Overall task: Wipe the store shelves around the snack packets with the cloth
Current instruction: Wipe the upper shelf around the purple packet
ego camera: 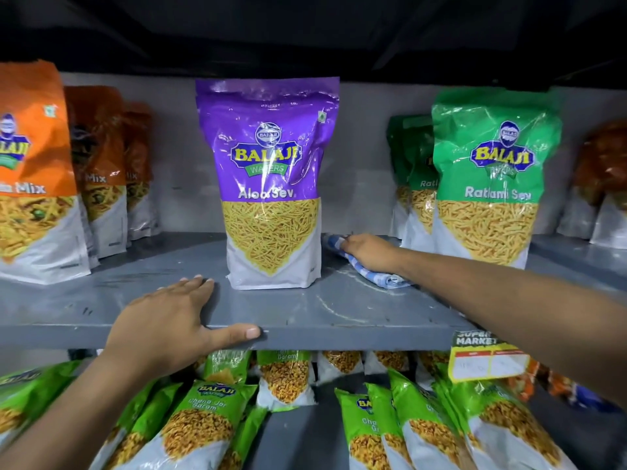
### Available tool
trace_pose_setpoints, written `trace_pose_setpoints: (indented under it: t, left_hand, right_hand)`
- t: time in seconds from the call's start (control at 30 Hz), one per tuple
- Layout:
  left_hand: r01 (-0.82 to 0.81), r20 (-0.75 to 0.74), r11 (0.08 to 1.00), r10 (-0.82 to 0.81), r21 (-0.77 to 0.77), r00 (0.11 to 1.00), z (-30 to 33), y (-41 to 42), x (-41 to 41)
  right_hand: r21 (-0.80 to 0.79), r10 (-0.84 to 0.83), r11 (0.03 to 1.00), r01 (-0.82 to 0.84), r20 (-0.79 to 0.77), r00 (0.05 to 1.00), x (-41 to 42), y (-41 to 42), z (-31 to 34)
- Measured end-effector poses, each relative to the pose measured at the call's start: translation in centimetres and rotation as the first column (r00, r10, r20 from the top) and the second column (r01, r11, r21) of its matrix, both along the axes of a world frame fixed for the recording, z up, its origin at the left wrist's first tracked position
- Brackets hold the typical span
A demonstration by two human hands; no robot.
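A purple Aloo Sev packet (271, 184) stands upright in the middle of the grey metal shelf (339, 310). Just right of it, my right hand (368, 251) presses flat on a blue-and-white checked cloth (386, 278) that lies on the shelf, between the purple packet and the green Ratlami Sev packet (488, 178). My left hand (169, 320) rests on the shelf's front edge left of the purple packet, fingers straight on top and thumb along the front lip.
Orange Mix packets (34, 171) stand at the left, more green packets behind the right one, dark orange packets (604, 184) at far right. A yellow price tag (485, 357) hangs from the shelf edge. Green Chana Jor Garam packets (203, 422) fill the lower shelf.
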State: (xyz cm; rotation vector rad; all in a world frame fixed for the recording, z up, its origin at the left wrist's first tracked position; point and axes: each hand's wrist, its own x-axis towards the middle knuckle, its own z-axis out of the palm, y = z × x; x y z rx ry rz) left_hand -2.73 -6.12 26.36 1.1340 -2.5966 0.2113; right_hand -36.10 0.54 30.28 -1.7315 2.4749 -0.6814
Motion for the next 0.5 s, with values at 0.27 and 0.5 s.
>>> trace_pose_setpoints:
  t: [0.27,0.5]
  left_hand:
    - [-0.001,-0.014,1.000,0.001,-0.020,1.000,-0.2,-0.2,0.0]
    - [0.006,-0.016,1.000,-0.006,-0.026,1.000,-0.3,-0.4,0.1]
  right_hand:
    - [0.257,0.169,0.958,-0.130,-0.136,0.976,0.6,-0.6,0.4]
    - [0.216,0.219,0.954,-0.207,-0.032,0.975,1.2,2.9,0.0]
